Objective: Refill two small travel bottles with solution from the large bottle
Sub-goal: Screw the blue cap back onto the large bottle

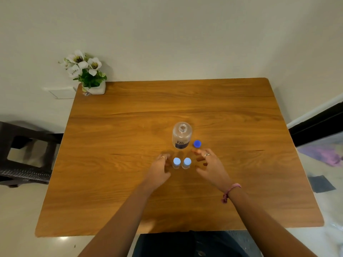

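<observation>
I see a big brown wooden table (130, 145) with round corners. A dark stool (24, 154) stands off the table at 9 o'clock. A small white pot of white flowers (87, 75) sits on the table's corner at 11 o'clock.

The left hand (159, 169) is just beside the two little bottles, at their 9 o'clock. Its fingers curl loosely and hold nothing. The right hand (209, 166) hovers at their 3 o'clock, fingers spread apart and holding nothing. A pink string band (231, 191) is on the right wrist.

The large clear plastic bottle with a dark label (181, 135) stands upright near the middle of the table, with its top off. Two small clear travel bottles with pale blue caps (181, 162) stand side by side at its 6 o'clock, between my hands. A round blue cap (197, 143) lies on the table at the big bottle's 4 o'clock, near the right fingertips (196, 151).
</observation>
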`<act>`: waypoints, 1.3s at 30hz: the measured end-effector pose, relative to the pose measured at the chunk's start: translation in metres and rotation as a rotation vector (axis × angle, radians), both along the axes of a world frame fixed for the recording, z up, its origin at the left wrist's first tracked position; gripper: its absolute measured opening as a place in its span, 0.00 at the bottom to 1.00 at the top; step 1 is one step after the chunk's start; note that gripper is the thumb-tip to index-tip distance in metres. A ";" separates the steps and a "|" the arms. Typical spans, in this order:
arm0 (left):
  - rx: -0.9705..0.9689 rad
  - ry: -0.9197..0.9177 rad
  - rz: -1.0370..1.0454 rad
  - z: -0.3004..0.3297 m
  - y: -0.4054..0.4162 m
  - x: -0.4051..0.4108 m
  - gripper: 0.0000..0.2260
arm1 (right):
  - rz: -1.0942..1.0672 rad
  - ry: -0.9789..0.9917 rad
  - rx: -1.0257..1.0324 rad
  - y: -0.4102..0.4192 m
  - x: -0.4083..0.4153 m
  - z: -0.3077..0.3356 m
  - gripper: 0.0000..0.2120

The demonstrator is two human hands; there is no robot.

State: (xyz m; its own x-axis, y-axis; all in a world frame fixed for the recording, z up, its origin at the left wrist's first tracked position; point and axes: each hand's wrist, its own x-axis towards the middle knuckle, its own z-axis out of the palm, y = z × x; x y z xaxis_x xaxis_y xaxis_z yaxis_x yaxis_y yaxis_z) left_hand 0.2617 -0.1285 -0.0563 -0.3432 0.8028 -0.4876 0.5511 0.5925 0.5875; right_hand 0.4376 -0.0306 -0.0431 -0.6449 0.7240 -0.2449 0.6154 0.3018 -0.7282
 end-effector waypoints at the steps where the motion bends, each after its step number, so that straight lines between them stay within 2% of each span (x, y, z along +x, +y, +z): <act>1: 0.003 -0.001 0.011 0.000 0.000 -0.005 0.28 | -0.031 -0.020 0.008 0.007 0.002 -0.001 0.25; 4: 0.061 0.022 0.109 -0.001 0.008 -0.023 0.24 | -0.166 -0.037 0.023 0.028 0.003 -0.007 0.21; 6: 0.123 0.001 0.184 0.001 0.020 -0.031 0.26 | -0.203 -0.038 -0.004 0.039 -0.003 -0.013 0.22; 10: 0.241 -0.154 0.230 0.010 0.046 -0.032 0.38 | -0.176 -0.100 -0.034 0.051 -0.019 -0.027 0.26; 13: 0.270 -0.232 0.219 0.010 0.061 -0.027 0.44 | -0.184 -0.091 0.001 0.051 -0.028 -0.036 0.23; 15: 0.267 -0.274 0.205 0.009 0.066 -0.024 0.42 | -0.205 -0.078 0.028 0.052 -0.031 -0.041 0.19; 18: 0.298 -0.277 0.178 0.011 0.068 -0.020 0.30 | -0.236 -0.034 -0.023 0.053 -0.029 -0.044 0.17; 21: 0.344 -0.310 0.198 0.015 0.068 -0.020 0.28 | -0.275 0.055 -0.090 0.054 -0.025 -0.035 0.16; 28: 0.534 -0.364 0.227 0.057 0.077 -0.023 0.30 | -0.341 0.338 -0.245 0.072 -0.025 0.041 0.17; 32: 0.644 -0.353 0.194 0.103 0.082 -0.027 0.31 | -0.235 0.546 -0.266 0.086 -0.033 0.113 0.23; 39: 0.747 -0.287 0.201 0.173 0.089 -0.038 0.29 | -0.094 0.806 -0.191 0.098 -0.048 0.214 0.19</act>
